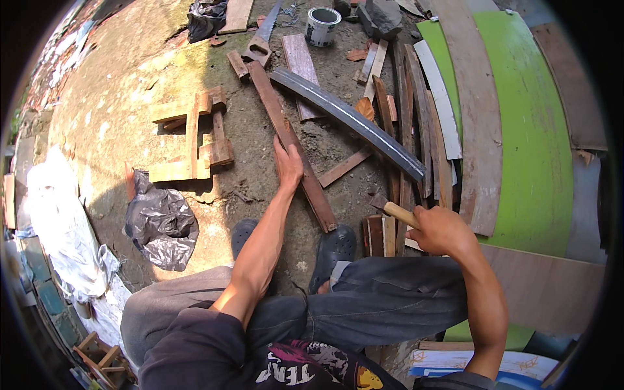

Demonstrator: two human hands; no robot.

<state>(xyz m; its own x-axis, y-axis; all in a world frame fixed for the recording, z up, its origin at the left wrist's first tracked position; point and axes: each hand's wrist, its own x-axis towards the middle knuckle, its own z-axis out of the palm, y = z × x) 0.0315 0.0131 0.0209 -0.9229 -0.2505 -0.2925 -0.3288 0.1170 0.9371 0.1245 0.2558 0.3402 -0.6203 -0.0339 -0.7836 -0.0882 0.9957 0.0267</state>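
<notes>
A long reddish-brown wooden batten (302,162) lies slanted over the ground, its near end by the dark clog (335,250) on my right foot. My left hand (288,168) grips its left edge about midway along, most fingers hidden under or behind it. In my right hand (443,229) is a wooden-handled tool (400,213) with a short dark metal head; whether it is a hammer or a blade I cannot tell. Its head sits above short wood offcuts (380,235), apart from the batten. A dark grey bar (351,120) with a pale stripe lies right of the batten.
At the far side are a handsaw (261,44), a paint can (322,27) and grey rocks (380,18). A small wooden frame (193,136) and black plastic bag (161,218) lie left. Long strips and green boards (520,130) cover the right.
</notes>
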